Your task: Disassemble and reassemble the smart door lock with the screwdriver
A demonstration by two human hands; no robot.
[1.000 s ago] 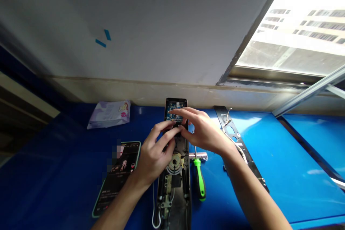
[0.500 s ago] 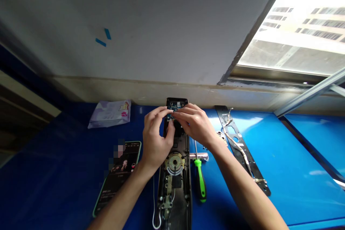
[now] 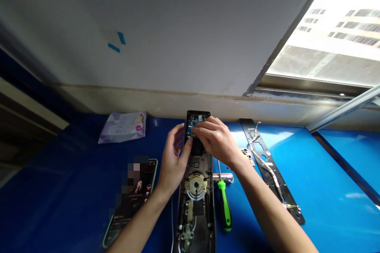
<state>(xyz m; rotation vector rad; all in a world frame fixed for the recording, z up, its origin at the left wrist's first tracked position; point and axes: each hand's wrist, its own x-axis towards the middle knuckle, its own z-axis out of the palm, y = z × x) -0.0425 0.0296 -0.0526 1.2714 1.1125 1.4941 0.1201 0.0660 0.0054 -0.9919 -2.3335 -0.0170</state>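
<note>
A long black lock housing (image 3: 199, 213), open side up, runs away from me with a round metal mechanism (image 3: 196, 185) in its middle. At its far end sits a blue circuit board (image 3: 193, 121). My left hand (image 3: 175, 158) is curled around the housing's left edge, its thumb near the board's lower end. My right hand (image 3: 218, 140) reaches over from the right with fingertips pinched together at the board; what they hold is hidden. A green and black screwdriver (image 3: 224, 205) lies just right of the housing.
Left on the blue table (image 3: 74, 166) are a phone (image 3: 133, 205) and a pale purple packet (image 3: 123, 127). A shiny wrapped cylinder (image 3: 227, 178) lies under the screwdriver shaft. Further right are a small metal part (image 3: 247, 155) and a black plate (image 3: 258, 142) with a taped cable (image 3: 271, 176).
My left fingers have drawn back from the board to the housing's left edge, uncovering more of the board. My right fingertips remain at the board. The view has shifted slightly.
</note>
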